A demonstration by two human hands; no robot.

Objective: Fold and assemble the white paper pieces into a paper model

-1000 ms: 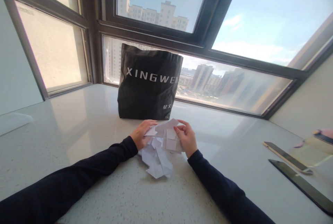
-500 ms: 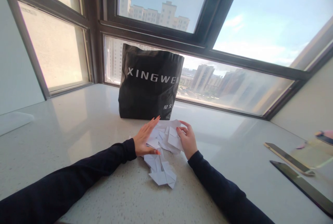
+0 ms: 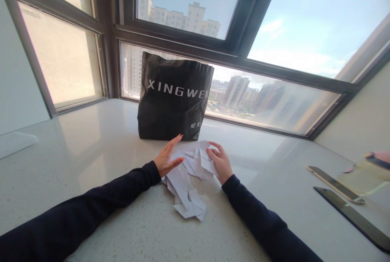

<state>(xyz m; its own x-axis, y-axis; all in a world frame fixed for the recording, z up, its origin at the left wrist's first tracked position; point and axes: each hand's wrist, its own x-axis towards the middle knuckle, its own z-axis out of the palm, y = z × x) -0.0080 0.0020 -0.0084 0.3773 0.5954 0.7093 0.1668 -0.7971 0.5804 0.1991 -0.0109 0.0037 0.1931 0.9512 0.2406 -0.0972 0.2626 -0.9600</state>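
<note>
A loose heap of folded white paper pieces (image 3: 183, 185) lies on the pale speckled counter, between my hands. On its left side is my left hand (image 3: 167, 159), thumb and fingers spread apart, with nothing gripped; whether it touches the heap I cannot tell. My right hand (image 3: 219, 160) pinches a piece of white paper (image 3: 208, 160) between thumb and fingers at the heap's right edge. Right behind the heap stands an upright black bag (image 3: 173, 99) with white lettering.
The counter (image 3: 115, 221) runs up to the dark window frames (image 3: 274, 128). To the right lie a phone-like slab (image 3: 335, 185) with a gold edge and a larger dark tablet-like slab (image 3: 350, 217). A flat white object (image 3: 16, 143) rests at the far left.
My left hand has shifted slightly left and up, its thumb lifting off the papers. A long paper piece now lies across the heap's middle. My right hand keeps its pinch.
</note>
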